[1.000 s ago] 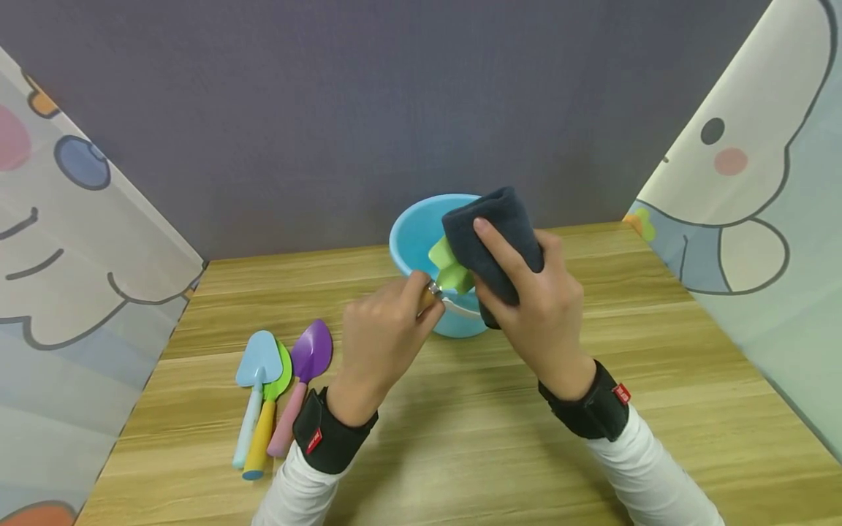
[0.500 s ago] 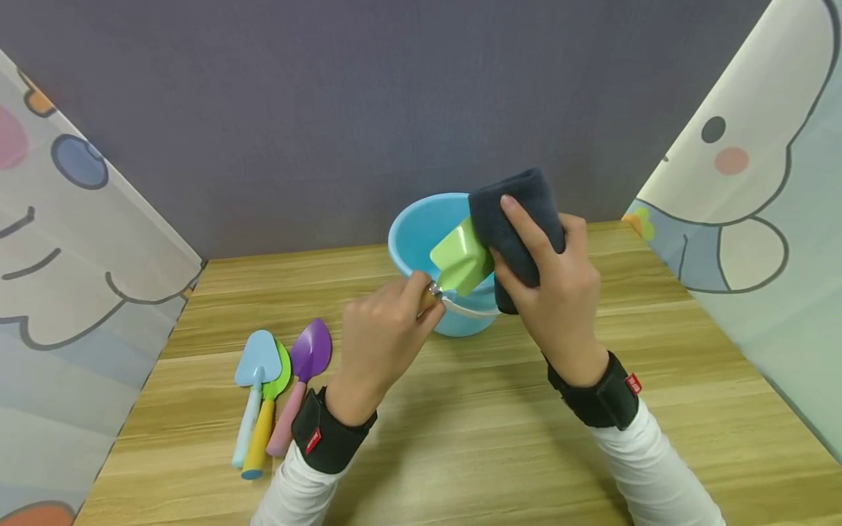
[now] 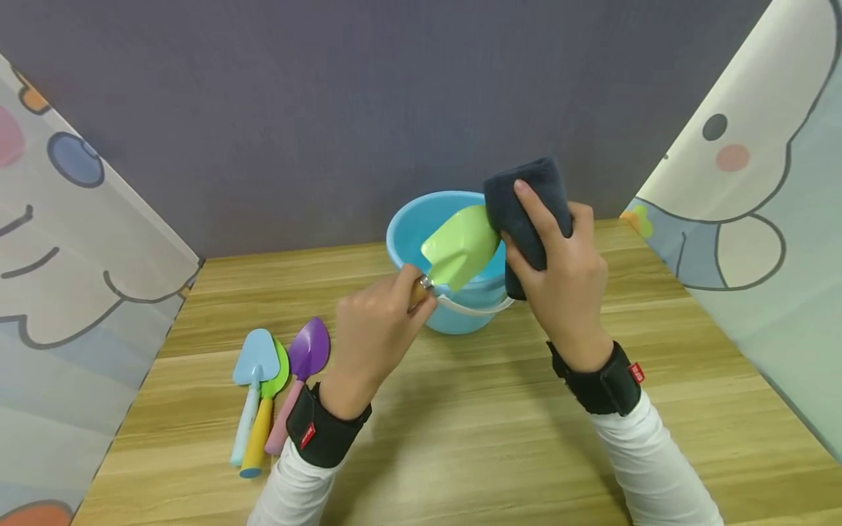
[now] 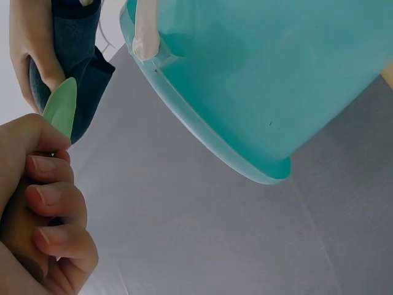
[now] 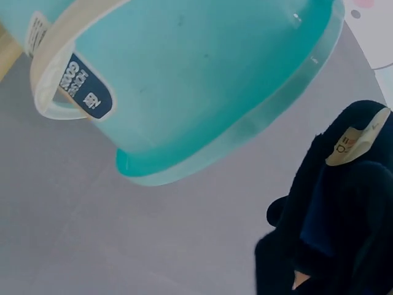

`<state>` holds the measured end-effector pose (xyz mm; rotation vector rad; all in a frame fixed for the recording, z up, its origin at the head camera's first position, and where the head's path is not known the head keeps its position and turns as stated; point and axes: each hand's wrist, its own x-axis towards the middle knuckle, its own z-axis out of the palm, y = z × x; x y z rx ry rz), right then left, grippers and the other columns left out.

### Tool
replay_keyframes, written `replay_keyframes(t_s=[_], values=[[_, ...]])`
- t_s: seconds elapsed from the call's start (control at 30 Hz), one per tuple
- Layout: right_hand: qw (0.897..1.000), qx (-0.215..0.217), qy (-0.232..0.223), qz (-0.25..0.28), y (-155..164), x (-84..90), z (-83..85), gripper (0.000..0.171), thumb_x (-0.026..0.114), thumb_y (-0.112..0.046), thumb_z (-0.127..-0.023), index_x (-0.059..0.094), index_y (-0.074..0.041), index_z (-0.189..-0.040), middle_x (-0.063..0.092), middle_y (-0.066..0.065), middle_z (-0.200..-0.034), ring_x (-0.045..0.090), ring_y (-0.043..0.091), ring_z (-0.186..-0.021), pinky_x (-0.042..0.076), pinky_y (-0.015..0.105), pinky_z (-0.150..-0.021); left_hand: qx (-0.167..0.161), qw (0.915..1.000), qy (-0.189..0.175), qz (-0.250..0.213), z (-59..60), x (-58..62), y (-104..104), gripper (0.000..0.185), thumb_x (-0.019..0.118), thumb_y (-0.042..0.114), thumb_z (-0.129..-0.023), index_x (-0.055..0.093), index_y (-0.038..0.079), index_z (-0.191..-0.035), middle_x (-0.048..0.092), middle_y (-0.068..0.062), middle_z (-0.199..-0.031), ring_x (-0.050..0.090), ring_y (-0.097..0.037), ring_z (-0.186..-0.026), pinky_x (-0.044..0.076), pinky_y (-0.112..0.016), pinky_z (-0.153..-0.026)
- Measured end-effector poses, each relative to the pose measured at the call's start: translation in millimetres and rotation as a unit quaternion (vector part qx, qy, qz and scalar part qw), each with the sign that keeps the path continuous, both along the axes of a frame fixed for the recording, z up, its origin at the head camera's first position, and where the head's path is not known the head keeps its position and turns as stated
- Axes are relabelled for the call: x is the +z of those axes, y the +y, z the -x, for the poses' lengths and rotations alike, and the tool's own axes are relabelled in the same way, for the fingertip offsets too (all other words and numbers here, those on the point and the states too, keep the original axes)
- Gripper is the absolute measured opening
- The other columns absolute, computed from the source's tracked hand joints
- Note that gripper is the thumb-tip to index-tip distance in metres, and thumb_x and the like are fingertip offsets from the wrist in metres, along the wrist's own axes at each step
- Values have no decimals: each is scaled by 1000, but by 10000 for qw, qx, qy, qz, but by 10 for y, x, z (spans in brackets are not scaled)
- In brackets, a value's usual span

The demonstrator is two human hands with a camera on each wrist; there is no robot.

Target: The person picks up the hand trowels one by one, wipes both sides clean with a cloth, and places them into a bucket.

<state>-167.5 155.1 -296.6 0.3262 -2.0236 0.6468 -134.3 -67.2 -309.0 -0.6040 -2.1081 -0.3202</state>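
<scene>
My left hand grips the wooden handle of a garden trowel with a light green blade. The blade is raised over the near side of a light blue bucket with a white carrying handle. A folded dark navy cloth is in my right hand, fingers on one face and thumb on the near side. The cloth's edge meets the blade's tip at the upper right. In the right wrist view the cloth shows a pale tag, and it hides most of the hand.
Left on the wooden table lie several small garden tools: a light blue trowel, a green one with a yellow handle partly under it, and a purple one with a pink handle. A grey wall stands behind the bucket.
My right hand has moved the cloth up and to the right along the blade, leaving more green uncovered. My left hand has shifted slightly left with the trowel, the blade now more turned.
</scene>
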Motion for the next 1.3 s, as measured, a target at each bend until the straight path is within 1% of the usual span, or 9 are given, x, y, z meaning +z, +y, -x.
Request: replay_keyframes(t_s=[0.23, 0.33, 0.47, 0.57, 0.7, 0.83, 1.03, 1.13, 1.3], values=[[9987, -305, -177, -359, 80, 10, 41, 56, 71, -29, -96, 52, -37, -148, 56, 30, -115, 61, 42, -74, 50, 56, -55, 19, 9990, -386, -204, 16, -12, -43, 17, 70, 11, -86, 53, 8, -87, 30, 5, -57, 21, -8, -48, 13, -21, -47], [9985, -354, -233, -339, 102, 15, 30, 57, 71, -29, -95, 51, -39, -148, 56, 31, -115, 61, 43, -74, 50, 57, -56, -33, 9981, -531, -313, 20, -12, -59, 16, 70, 12, -88, 55, 7, -90, 34, 5, -57, 23, -8, -47, 15, -21, -46], [9987, -370, -198, -272, 106, 24, 5, 57, 72, -28, -95, 52, -38, -147, 56, 31, -115, 61, 43, -76, 51, 58, -58, 46, 9975, -620, -339, 24, -6, -69, 14, 69, 13, -90, 57, 6, -93, 36, 4, -57, 25, -8, -47, 18, -22, -44], [9991, -347, -136, -213, 93, 31, -1, 57, 72, -26, -94, 53, -38, -146, 56, 31, -115, 61, 43, -78, 50, 59, -59, 82, 9967, -737, -327, 21, 6, -70, 20, 72, 19, -94, 57, 6, -96, 40, 3, -58, 30, -9, -46, 22, -24, -43], [9993, -317, -81, -185, 81, 39, -3, 56, 72, -25, -94, 54, -37, -146, 56, 31, -115, 61, 43, -79, 50, 59, -59, 24, 9938, -1059, -338, 12, 24, -64, 31, 74, 30, -94, 57, 5, -101, 45, 2, -61, 40, -11, -48, 29, -26, -42], [9993, -296, -68, -211, 79, 43, -5, 55, 72, -26, -94, 54, -36, -146, 56, 31, -115, 61, 43, -79, 51, 59, -59, 17, 9889, -1431, -402, 2, 35, -64, 29, 66, 32, -100, 56, 5, -102, 46, 0, -66, 43, -13, -50, 32, -27, -43], [9993, -305, -31, -223, 78, 51, -19, 55, 71, -25, -95, 54, -36, -146, 56, 32, -115, 61, 43, -78, 51, 59, -59, 18, 9795, -1921, -615, -6, 43, -82, 24, 51, 27, -107, 56, 4, -105, 45, -3, -75, 40, -14, -54, 30, -27, -45], [9993, -306, -5, -215, 79, 60, -33, 55, 71, -25, -95, 54, -35, -146, 56, 33, -115, 61, 43, -77, 51, 60, -59, 108, 9793, -1911, -650, 4, 43, -91, 26, 50, 27, -108, 57, 3, -109, 50, -4, -79, 42, -16, -53, 34, -30, -44], [9995, -302, 81, -103, 80, 78, -62, 53, 71, -25, -95, 55, -34, -145, 55, 34, -114, 59, 43, -80, 51, 60, -61, 380, 9855, -1556, -556, 35, 36, -112, 30, 55, 30, -106, 59, 1, -112, 59, -7, -81, 49, -20, -48, 40, -36, -41]])
